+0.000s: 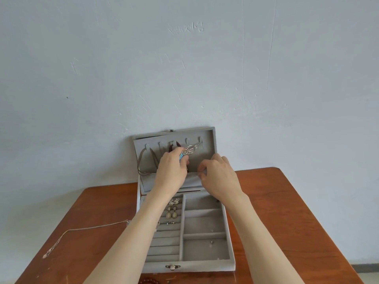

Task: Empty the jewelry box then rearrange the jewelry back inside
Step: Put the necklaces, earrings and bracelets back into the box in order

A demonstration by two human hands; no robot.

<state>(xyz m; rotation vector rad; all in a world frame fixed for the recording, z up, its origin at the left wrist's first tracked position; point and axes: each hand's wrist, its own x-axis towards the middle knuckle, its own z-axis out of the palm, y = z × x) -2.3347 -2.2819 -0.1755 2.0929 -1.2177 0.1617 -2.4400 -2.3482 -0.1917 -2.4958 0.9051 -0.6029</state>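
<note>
A grey velvet jewelry box (229, 261) stands open on the wooden table (287, 212), its lid (207, 140) leaning upright against the wall. My left hand (171, 171) grips a silver and turquoise necklace (189, 150) in front of the lid's hooks. My right hand (221, 177) pinches the top edge of the lid's grey pocket (192, 181). A brown cord necklace (143, 160) and a dark red bead string (174, 145) hang from hooks. Several earrings (171, 212) sit in the left slotted rows.
A thin pale chain (67, 236) lies stretched on the table left of the box. Dark red beads (149, 281) show at the table's front edge. Small studs (211, 241) lie in the right compartments. A plain wall stands right behind the box.
</note>
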